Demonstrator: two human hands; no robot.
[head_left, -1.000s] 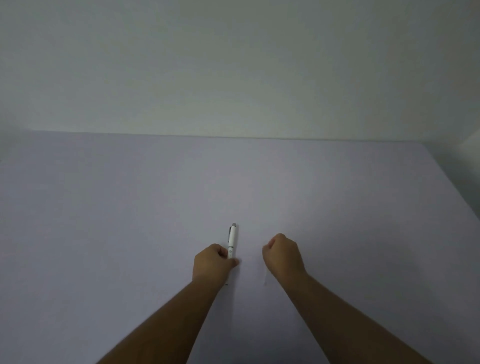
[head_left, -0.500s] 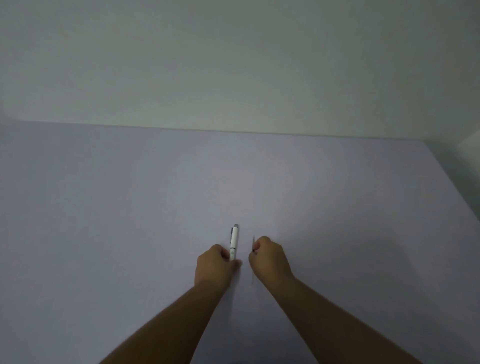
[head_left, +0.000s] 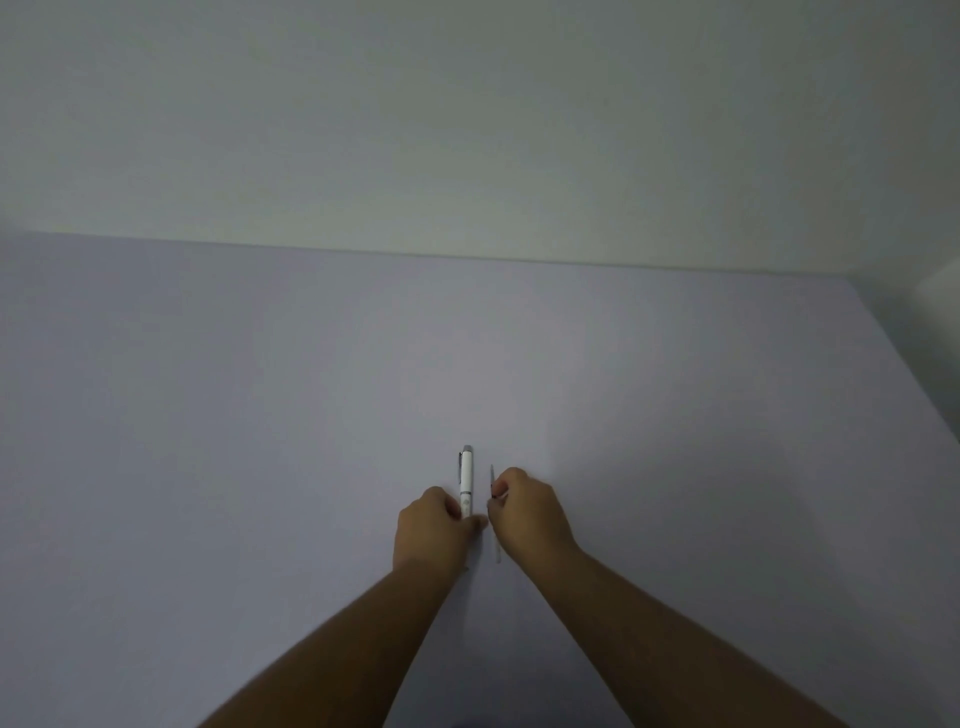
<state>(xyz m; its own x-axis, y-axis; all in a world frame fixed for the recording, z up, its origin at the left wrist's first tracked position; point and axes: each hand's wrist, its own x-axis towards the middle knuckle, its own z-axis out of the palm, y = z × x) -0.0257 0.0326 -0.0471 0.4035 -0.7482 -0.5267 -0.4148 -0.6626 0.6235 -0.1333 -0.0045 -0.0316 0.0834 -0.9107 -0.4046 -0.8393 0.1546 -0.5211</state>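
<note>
On my feed both hands sit low and centre, over a pale lilac counter (head_left: 208, 415) that runs back to a plain wall (head_left: 467, 130). The left hand (head_left: 434, 527) is curled in a loose fist round the near end of a white pen (head_left: 466, 475) — its fingers (head_left: 448, 503) wrap the barrel, and the thumb tip shows just right of it. The pen points away from me, nearly straight up the frame, with a grey end at the far tip and a dark clip down its left side. I cannot tell whether it lies on the counter or is held just above it.

The right hand (head_left: 530, 514) is just beside the left, the two almost touching at the thumbs. Its fingers are curled and pinch a thin grey refill (head_left: 492, 475), which runs parallel to the pen and just to its right, with a narrow gap between them. The refill's far tip stands out beyond the fingertips, short of the pen's far end; its near end shows below the hand, by the wrist. Something small and dark sits at the pinch — too small for me to name.

Both forearms are bare and come in from the bottom edge, converging toward the pen.
</note>
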